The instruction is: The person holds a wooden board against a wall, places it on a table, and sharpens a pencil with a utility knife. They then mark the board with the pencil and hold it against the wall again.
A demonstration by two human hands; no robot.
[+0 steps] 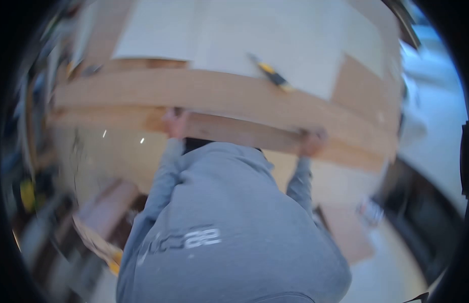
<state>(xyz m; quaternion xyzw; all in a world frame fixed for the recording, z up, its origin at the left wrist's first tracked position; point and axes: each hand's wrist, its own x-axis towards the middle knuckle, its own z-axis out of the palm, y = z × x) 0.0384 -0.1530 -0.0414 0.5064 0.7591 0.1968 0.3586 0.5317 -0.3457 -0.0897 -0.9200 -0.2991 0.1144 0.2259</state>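
Note:
Both of my hands are at the near edge of the workbench, blurred by motion. A brown cardboard-like strip [239,131] spans the space between them, along the bench edge in front of my body. My left hand [177,122] closes on its left end, with fingers bent over the edge. At its right end, my right hand [311,143] is closed in the same way, its fingers smeared. Beyond the strip runs a long light-brown panel [194,88]. A yellow and black utility knife [272,74] lies past my hands, near the panel's far edge.
Large white sheets [254,30] cover the bench behind the panel. Brown board [360,91] shows at the right. A dark, long object [421,212] stands on the floor to the right, and brown pieces [111,207] sit low at the left.

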